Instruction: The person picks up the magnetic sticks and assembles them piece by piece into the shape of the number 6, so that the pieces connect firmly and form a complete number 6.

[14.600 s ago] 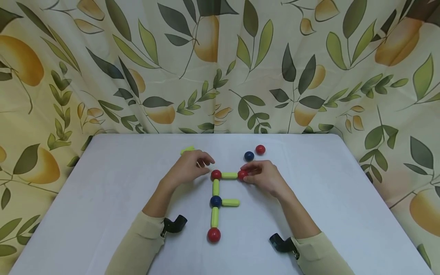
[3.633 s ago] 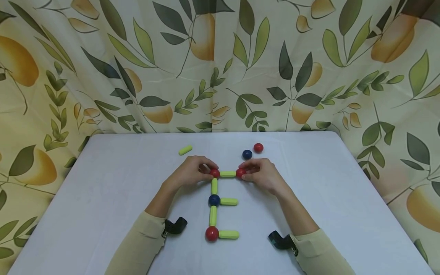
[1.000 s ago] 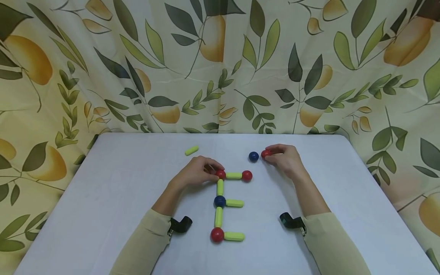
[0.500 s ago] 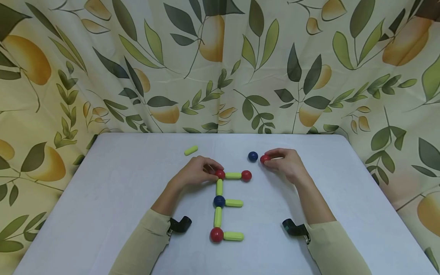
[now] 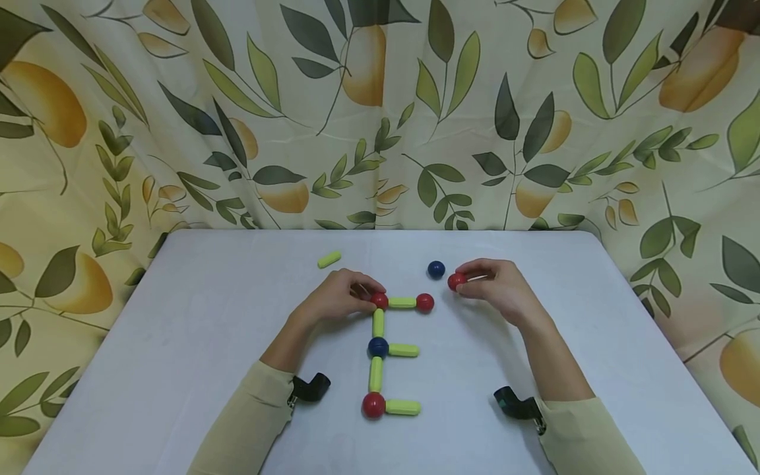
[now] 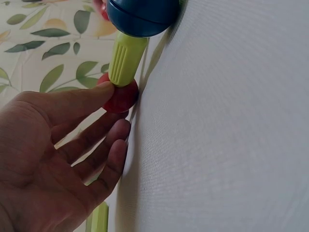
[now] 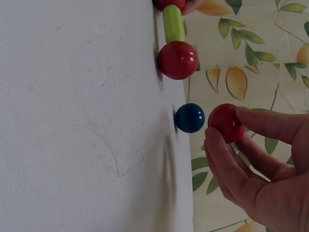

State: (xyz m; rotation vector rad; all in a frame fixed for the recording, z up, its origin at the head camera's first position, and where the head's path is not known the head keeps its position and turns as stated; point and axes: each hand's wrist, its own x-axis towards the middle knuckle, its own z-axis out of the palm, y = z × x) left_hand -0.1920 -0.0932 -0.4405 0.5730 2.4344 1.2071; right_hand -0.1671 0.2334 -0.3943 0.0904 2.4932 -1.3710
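A shape of red and blue balls joined by lime-green rods lies on the white table. My left hand (image 5: 340, 295) pinches its far-left red ball (image 5: 380, 301) between thumb and fingers. A rod (image 5: 402, 303) leads from there to another red ball (image 5: 424, 303). Along the upright side come a blue ball (image 5: 378, 348) and a near red ball (image 5: 373, 406), each with a rod pointing right, free at its outer end. My right hand (image 5: 501, 288) pinches a separate red ball (image 7: 227, 123) with a groove round it, held just right of a loose blue ball (image 5: 436, 270).
One loose lime-green rod (image 5: 329, 259) lies at the back, beyond my left hand. A leaf-and-fruit patterned curtain (image 5: 380, 132) hangs right behind the table's (image 5: 148, 369) far edge. Black cameras sit at both wrists.
A rod has been added at the near red ball. My left hand now grips the corner ball. My right hand has left the shape, picked up the loose red ball and drawn it nearer.
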